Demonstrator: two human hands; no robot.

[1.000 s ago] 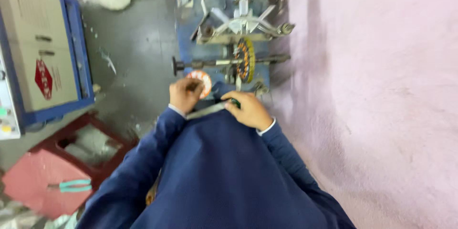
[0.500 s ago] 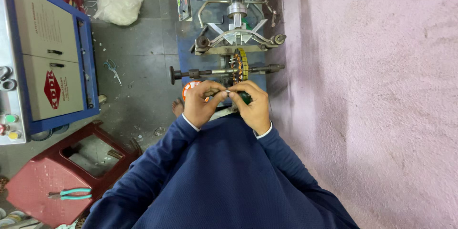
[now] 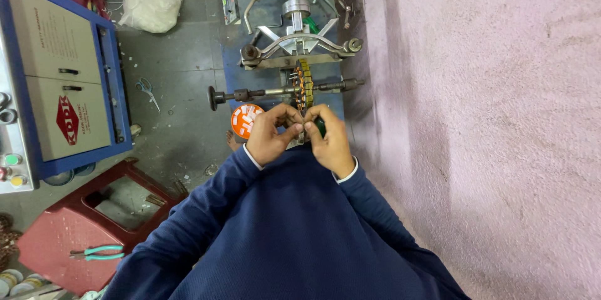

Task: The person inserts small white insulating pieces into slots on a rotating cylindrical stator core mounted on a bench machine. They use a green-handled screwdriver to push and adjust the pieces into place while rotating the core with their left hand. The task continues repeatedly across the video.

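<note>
Both my hands meet in front of a blue winding machine point(image 3: 294, 25). A round stator core with copper coils point(image 3: 303, 81) sits on a horizontal steel shaft point(image 3: 250, 94). My left hand point(image 3: 269, 134) and my right hand point(image 3: 328, 137) pinch something small and thin between their fingertips just below the core; what it is cannot be made out. A dark green handle point(image 3: 320, 126) shows under my right fingers. An orange and white round reel point(image 3: 245, 118) lies just left of my left hand.
A blue and beige cabinet point(image 3: 62, 75) stands at left. A red plastic stool point(image 3: 81, 225) with teal-handled pliers point(image 3: 97, 252) is at lower left. Scissors point(image 3: 148, 90) and a white bag point(image 3: 153, 3) lie on the grey floor. A pink wall point(image 3: 488, 118) fills the right.
The view tilted down, so the machine sits lower in frame. My hands came together from holding a flat strip apart to pinching at the core's lower edge.
</note>
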